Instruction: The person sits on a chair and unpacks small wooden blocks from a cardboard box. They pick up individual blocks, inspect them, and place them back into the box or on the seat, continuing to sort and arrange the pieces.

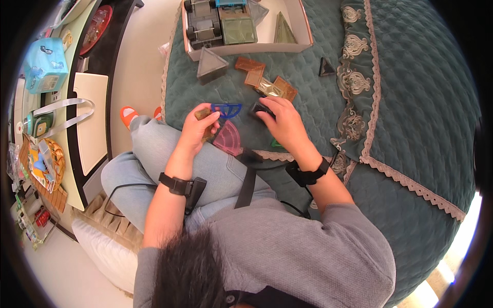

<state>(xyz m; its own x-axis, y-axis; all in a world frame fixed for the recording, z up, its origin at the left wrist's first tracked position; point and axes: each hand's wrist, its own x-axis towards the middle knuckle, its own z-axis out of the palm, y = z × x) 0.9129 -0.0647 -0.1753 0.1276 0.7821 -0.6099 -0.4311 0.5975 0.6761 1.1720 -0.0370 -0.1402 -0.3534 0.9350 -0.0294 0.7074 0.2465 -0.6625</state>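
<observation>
My left hand (199,129) is closed around a translucent amber-brown tile (203,113), partly hidden by the fingers. A blue semicircular openwork tile (230,111) extends from its fingertips. Just below lies a pink quarter-circle tile (230,138), close to my thigh. My right hand (283,117) grips a dark, nearly black block (259,109) low over the quilt; its underside is hidden. Beyond that hand, orange translucent tiles (254,73) and a clear yellowish faceted tile (270,87) lie in a crooked row. Part of a green tile (276,143) shows beside my right wrist.
A shallow cardboard box (250,48) at the top holds a wheeled toy chassis (203,29) and several tiles. Grey triangular tiles (212,66) stand before it. A dark triangle (326,67) lies near the lace trim of the green quilt (416,96). A cluttered cabinet (90,127) is at left.
</observation>
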